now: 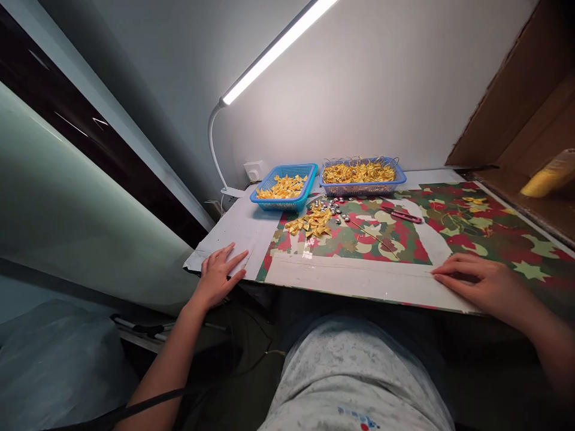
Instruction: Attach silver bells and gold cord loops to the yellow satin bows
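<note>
Pressing lightly down at the table's [233, 230] left end, the L hand [219, 276] lies w/ fingers spread, palm down, gripping nothing, near the front corner. Over to the R hand [487, 281], & it's a tight pinch: thumb & forefinger pressed together at the tip of a thin thread [404, 272], low over the white strip [350, 281] along the front edge. That thread runs faintly leftward across the strip, approx. straight; whether a needle sits in the pinch, can't tell, too small.

Mid-table now, on the camo-pattern sheet [406, 242]: a heap of yellow ribbon bows [314, 224], w/ shiny silver bells [332, 208] scattered just behind & beside it. A thin gold cord [375, 239] slants toward the strip, & the pink-handled thread snips [406, 216] lie behind it, to the R.

At the back, 2 baskets side by side: the L blue basket [278, 206] holds more yellow bows; the R blue basket [362, 190] is heaped w/ gold pieces & looped cords. Far R, loose yellow strands [465, 222] lie on the sheet, near a cardboard box [503, 108]. Overhead, the LED desk lamp [278, 54] is on, shining over the lot.
</note>
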Demonstrator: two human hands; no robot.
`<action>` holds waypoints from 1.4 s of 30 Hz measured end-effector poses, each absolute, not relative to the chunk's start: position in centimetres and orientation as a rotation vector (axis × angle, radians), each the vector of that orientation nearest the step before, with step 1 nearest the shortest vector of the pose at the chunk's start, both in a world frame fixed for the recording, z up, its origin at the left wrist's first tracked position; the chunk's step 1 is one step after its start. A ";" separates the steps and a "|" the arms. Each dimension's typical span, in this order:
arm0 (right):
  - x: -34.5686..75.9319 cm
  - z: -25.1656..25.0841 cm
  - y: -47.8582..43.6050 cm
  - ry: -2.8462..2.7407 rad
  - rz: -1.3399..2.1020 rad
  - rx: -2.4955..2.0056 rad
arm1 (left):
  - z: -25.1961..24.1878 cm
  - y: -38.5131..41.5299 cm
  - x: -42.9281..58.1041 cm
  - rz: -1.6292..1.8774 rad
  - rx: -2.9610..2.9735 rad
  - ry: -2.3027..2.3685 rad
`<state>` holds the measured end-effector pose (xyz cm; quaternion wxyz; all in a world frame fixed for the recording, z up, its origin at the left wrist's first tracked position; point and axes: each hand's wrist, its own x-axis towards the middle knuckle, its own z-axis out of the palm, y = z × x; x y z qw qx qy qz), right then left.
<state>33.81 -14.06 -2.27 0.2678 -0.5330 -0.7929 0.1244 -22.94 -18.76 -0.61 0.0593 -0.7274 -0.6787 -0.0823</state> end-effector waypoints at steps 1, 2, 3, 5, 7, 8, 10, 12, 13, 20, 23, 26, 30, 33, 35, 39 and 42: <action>33.8 -2.2 -14.1 -2.135 0.349 -1.446 | -0.5 -18.9 -23.4 -0.237 -2.180 -2.079; 33.8 -2.2 -14.1 -2.128 0.361 -1.449 | -0.4 -19.0 -23.8 -0.226 -2.162 -2.096; 33.7 -2.1 -14.1 -2.125 0.372 -1.450 | -0.3 -19.0 -24.2 -0.218 -2.146 -2.108; 33.7 -2.1 -14.1 -2.119 0.376 -1.448 | -0.2 -19.1 -24.8 -0.219 -2.115 -2.126; 33.7 -2.1 -14.2 -2.119 0.371 -1.447 | -0.2 -19.1 -25.4 -0.236 -2.085 -2.145; 33.7 -2.1 -14.1 -2.118 0.368 -1.451 | -0.2 -19.0 -25.7 -0.247 -2.073 -2.152; 33.8 -2.3 -14.1 -2.121 0.364 -1.450 | -0.4 -18.9 -26.0 -0.264 -2.067 -2.153; 33.8 -2.3 -14.1 -2.134 0.357 -1.442 | -0.5 -18.9 -25.5 -0.278 -2.077 -2.136; 33.8 -2.3 -14.1 -2.140 0.351 -1.440 | -0.6 -19.0 -24.9 -0.295 -2.096 -2.108; 33.9 -2.3 -14.0 -2.146 0.312 -1.426 | -0.2 -19.4 -14.5 -0.432 -2.541 -1.635; 33.9 -2.3 -14.0 -2.156 0.311 -1.414 | -0.2 -18.7 -11.8 -0.400 -2.624 -1.572; 33.9 -2.3 -14.1 -2.153 0.320 -1.410 | -0.4 -18.4 -11.5 -0.365 -2.640 -1.586; 33.7 -2.1 -14.2 -2.142 0.336 -1.399 | -0.5 -19.1 -13.3 -0.347 -2.579 -1.678; 33.6 -2.1 -14.2 -2.134 0.343 -1.402 | -0.5 -19.8 -15.2 -0.339 -2.498 -1.745; 33.5 -2.1 -14.2 -2.132 0.338 -1.408 | -0.5 -20.3 -16.6 -0.331 -2.440 -1.781; 33.6 -2.1 -14.1 -2.135 0.325 -1.403 | -0.8 -20.8 -18.8 -0.303 -2.363 -1.821; 33.6 -2.0 -14.2 -2.132 0.324 -1.405 | -1.0 -21.0 -19.8 -0.291 -2.335 -1.844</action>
